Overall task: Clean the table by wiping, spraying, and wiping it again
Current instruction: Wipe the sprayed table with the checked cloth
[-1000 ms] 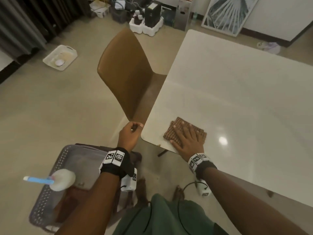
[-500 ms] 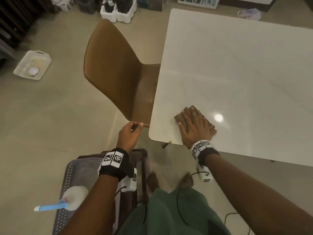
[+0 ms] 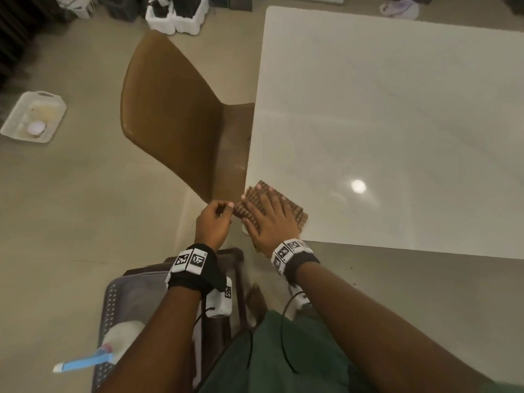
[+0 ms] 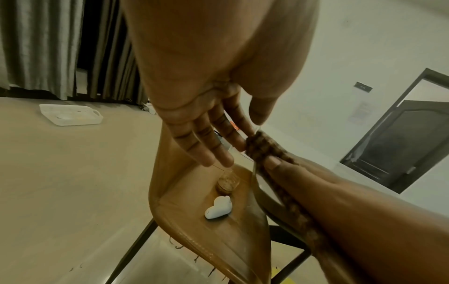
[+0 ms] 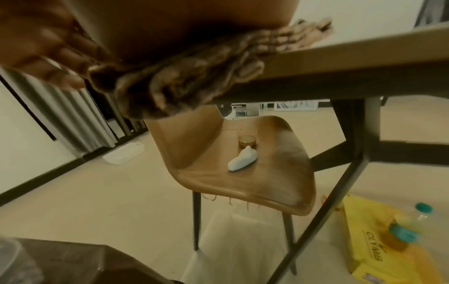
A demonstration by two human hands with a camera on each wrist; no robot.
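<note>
Since half a second ago the cloth [image 3: 272,207] has slid to the desk [image 3: 397,123] corner, part hanging over the edge, and the left hand [image 3: 214,224] has come up beside it. The right hand [image 3: 269,222] lies flat, fingers spread, pressing the cloth. The left grip seems to pinch the overhanging corner, though the view is cramped. To finish this wipe well, the left hand should catch crumbs below the edge while the right keeps even pressure.
</note>
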